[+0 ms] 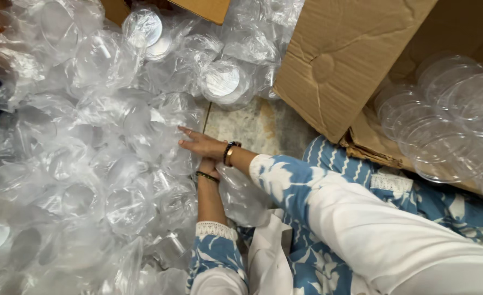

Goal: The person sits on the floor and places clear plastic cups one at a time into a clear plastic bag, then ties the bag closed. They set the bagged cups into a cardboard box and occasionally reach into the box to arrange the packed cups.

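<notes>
Presently, the right hand (202, 144) is laid flat, fingers open, on bagged containers (143, 136); the left hand's (207, 165) grip cannot be determined.

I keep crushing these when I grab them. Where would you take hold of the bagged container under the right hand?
Probably by the loose plastic bag beside the right hand, coming from above on the person's side. The film bunches slack there, while the round clear container inside looks thin-walled. The left hand is mostly hidden beneath the right wrist.

- Pile of bagged plastic containers (88, 153): left, covering floor.
- Cardboard box (350, 54): upper right.
- Stacked plastic lids (449, 120): inside box, right.
- Right hand (203, 145): on pile edge, above left hand (207, 166).
</notes>
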Demonstrator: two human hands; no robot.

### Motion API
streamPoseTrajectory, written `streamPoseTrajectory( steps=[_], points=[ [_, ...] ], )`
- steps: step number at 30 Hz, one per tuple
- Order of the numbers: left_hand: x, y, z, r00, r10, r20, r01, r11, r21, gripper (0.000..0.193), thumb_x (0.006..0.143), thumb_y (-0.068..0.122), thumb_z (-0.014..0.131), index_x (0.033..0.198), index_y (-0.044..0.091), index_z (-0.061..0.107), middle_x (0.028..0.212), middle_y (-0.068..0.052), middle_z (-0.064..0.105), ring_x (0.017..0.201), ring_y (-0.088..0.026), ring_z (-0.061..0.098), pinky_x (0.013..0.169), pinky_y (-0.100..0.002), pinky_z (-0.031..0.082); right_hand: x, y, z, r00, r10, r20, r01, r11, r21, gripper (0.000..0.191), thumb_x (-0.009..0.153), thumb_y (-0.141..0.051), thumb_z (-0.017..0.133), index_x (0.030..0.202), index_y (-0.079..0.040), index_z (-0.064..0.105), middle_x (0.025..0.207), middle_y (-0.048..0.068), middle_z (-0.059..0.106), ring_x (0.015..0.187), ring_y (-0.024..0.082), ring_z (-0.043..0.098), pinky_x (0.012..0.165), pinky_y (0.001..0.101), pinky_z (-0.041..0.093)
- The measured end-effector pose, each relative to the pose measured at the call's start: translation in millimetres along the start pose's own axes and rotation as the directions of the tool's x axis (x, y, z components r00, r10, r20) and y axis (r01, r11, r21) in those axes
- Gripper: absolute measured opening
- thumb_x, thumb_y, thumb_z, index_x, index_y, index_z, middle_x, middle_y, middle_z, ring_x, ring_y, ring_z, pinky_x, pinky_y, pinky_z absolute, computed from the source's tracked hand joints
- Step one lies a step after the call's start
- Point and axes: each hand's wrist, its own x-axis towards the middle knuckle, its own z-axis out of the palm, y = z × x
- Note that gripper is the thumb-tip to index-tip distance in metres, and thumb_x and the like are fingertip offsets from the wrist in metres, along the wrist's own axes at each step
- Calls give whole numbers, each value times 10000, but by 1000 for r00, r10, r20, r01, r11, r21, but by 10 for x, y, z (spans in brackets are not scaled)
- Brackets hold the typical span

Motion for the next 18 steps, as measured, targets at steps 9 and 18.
streamPoseTrajectory(
  steps=[9, 18],
  points=[
    [-517, -826, 932, 973, 154, 174, -174, 980, 101, 433, 1102, 331, 485, 1372, 11, 593, 1282, -110, 630, 1116, -189, 592, 981, -343, 455, -2154, 386, -1308, 861, -24, -508, 24, 1000, -7, 471, 991, -258, 690, 1372, -19, 553, 1265, 140, 679, 1164, 201, 670, 991, 344, 567],
    [-2045, -693, 2601, 722, 478, 500, -687, 582, 436, 605, 1129, 484, 338, 1343, -11, 612, 1151, -114, 619, 1022, -164, 587, 909, -317, 438, -4309, -487, -1404, 790, -67, -610, 267, 932, 244, 244, 1075, -122, 677, 1237, 59, 656, 1108, 98, 704, 1020, 156, 655, 928, 312, 561]
  ],
)
